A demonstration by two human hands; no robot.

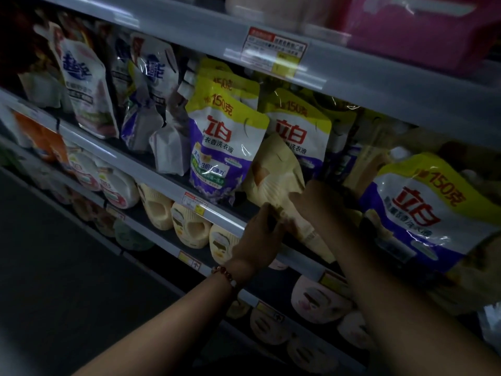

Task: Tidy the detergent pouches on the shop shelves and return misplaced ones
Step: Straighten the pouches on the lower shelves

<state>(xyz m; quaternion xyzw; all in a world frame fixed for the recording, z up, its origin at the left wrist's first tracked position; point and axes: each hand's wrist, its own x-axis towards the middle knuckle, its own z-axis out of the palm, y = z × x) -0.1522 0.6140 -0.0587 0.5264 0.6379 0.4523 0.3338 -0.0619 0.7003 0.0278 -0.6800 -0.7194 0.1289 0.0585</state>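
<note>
Two hands work one cream pouch [273, 172] that lies tilted on the middle shelf [151, 169], leaning against the purple-and-yellow pouches behind it. The left hand [260, 234] curls its fingers round the pouch's lower end at the shelf lip. The right hand [311, 202] is just beside it, on the pouch's right flank; the light is too dim to tell whether it grips or only presses.

By my reading, this cream pouch is a stray: its colour matches none of its neighbours here, though cream bottles [173, 215] stand on the shelf below the left hand. So the step in hand looks like pulling a misplaced item out, or else setting it upright. The next move calls for a firm hold at both ends, then a lift clear of the lip without dragging the front pouch [225, 147], which stands just left of the hands and leans loosely.

As for what each shelf holds: up and left of the hands, white-and-blue pouches [84, 85] slump unevenly; directly above and to the right, more yellow-topped pouches, one large one [423, 210] close by the right forearm. The bottom shelf holds pale bottles, blurred.
</note>
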